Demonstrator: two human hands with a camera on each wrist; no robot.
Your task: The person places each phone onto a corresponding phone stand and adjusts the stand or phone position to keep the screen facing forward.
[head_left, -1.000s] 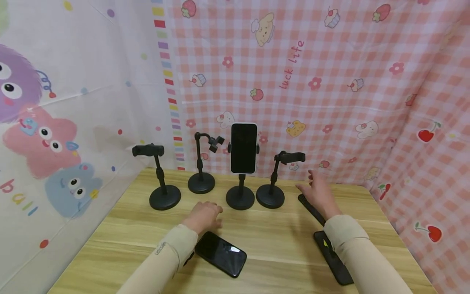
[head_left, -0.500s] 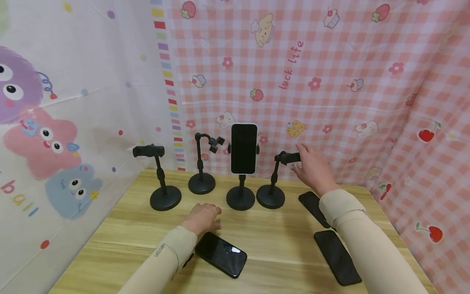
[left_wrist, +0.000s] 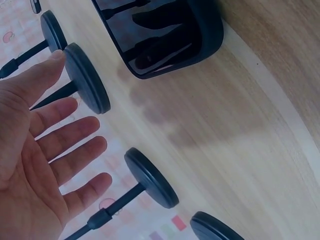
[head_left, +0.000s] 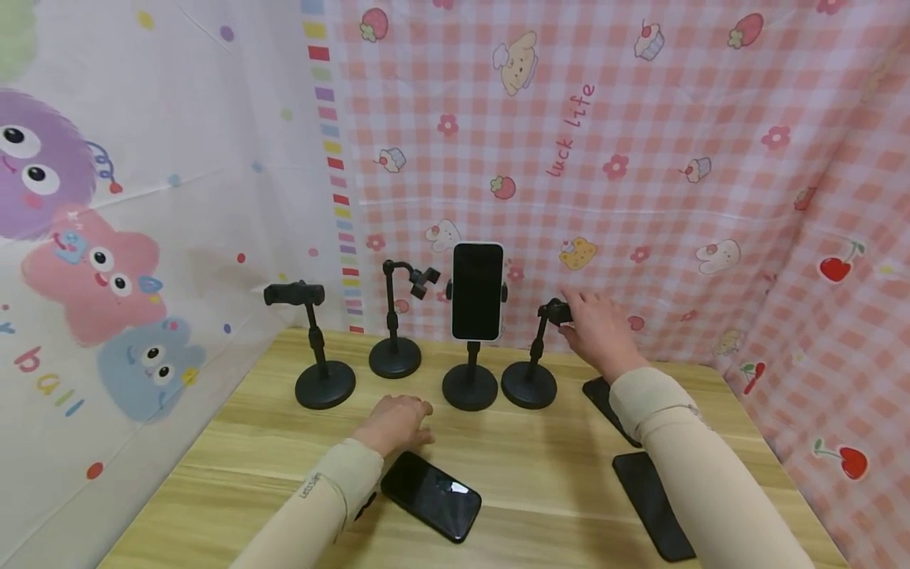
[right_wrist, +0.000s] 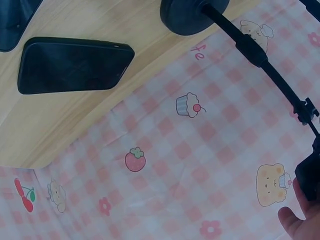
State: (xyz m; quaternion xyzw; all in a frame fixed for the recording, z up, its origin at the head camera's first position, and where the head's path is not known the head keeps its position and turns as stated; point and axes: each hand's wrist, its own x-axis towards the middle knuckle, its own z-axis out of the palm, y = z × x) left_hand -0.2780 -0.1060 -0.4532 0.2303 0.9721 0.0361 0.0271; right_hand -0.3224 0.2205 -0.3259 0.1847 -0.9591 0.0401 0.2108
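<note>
My right hand grips the clamp head of the rightmost black phone stand. In the right wrist view that clamp shows at the right edge, with fingertips against it. The hand covers much of the clamp in the head view. My left hand hovers over the table with relaxed, spread fingers and holds nothing. Just in front of it a black phone lies face up. In the left wrist view the palm is bare, and stand bases show beyond the fingers.
A phone stands upright in the middle stand. Two more stands, the leftmost and a bent-neck one, are at the left. Two dark phones lie under the right arm. Patterned cloth hangs behind the table.
My right hand has moved up and left from above the far right phone to the rightmost stand's clamp, and the clamp has turned. The left hand has stayed in place.
</note>
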